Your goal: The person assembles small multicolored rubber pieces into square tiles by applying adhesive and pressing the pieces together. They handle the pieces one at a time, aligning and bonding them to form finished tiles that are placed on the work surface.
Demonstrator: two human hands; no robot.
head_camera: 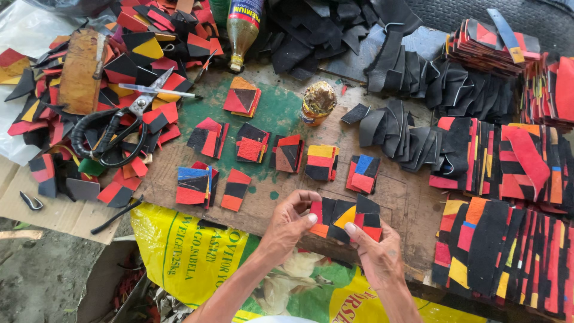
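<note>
Both my hands hold one flat patchwork piece (345, 216) of black, red, orange and yellow leather scraps, just above the near edge of the wooden board (394, 197). My left hand (288, 224) pinches its left edge with thumb and fingers. My right hand (375, 254) grips its lower right corner. Several smaller patchwork squares (251, 145) lie in rows on the board beyond my hands.
Large black-handled scissors (119, 128) and a pen (156, 91) lie on a heap of scraps at left. A small glue jar (317, 103) and a bottle (242, 27) stand behind. Black strips (406, 128) and stacked patchwork pieces (508, 251) fill the right. A yellow sack (191, 257) lies below.
</note>
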